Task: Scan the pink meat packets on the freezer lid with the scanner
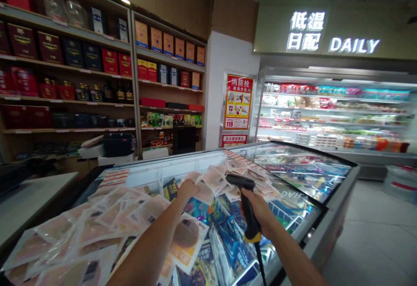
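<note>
My right hand (260, 214) is wrapped around the grip of a black and yellow barcode scanner (249, 216), its head tilted up and to the left and a cable hanging from the bottom. My left hand (188, 188) is stretched forward over the freezer, its fingers closed at the edge of a flat plastic packet (192, 176); the fingertips are partly hidden. Many similar flat packets (119, 205) with pale round contents lie in overlapping piles on the freezer's glass top. One packet (187, 238) with a barcode and orange print rests beside my left forearm.
Under the glass, the chest freezer (345, 190) holds blue bags (230, 234). Shelves of boxed goods (81, 54) stand behind at left, a lit refrigerated display (335, 116) at right. A white counter (32, 203) adjoins on the left; wrapped water bottles (402, 186) stand on the floor.
</note>
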Tool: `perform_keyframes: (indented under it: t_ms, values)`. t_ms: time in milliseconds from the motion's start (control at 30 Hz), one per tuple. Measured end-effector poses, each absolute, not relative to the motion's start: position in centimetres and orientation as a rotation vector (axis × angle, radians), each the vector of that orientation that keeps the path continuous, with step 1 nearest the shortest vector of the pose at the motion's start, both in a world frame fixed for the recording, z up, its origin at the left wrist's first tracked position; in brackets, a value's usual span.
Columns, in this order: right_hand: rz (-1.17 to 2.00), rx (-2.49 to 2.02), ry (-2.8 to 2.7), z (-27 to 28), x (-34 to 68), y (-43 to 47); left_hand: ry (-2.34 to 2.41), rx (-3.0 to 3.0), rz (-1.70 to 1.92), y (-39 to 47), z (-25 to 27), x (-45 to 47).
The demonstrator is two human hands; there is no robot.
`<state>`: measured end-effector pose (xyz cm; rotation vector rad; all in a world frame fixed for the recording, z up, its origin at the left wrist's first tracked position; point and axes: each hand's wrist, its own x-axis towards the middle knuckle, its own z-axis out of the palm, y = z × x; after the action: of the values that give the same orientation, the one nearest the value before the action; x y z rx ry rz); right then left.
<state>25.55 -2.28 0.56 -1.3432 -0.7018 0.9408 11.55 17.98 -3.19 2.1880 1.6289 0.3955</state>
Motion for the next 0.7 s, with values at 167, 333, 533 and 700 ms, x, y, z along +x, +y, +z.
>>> perform_keyframes:
  t_ms: [167,333,533,700]
  values:
    - [0.974,-1.316,-0.739,0.6,25.1,-2.2,1.609,2.107,0.425,18.9,-2.2,10.2]
    - [0.994,-1.291,-0.772,1.0,24.2,-2.4,1.713,1.985,0.682,18.9,-1.1,8.0]
    - [1.012,-1.288,-0.786,1.8,23.1,-2.9,1.634,1.905,0.875,17.5,-1.4,8.1]
    - [1.028,-1.244,-0.806,2.0,22.6,-2.8,1.547,1.866,0.902,16.3,-2.0,9.6]
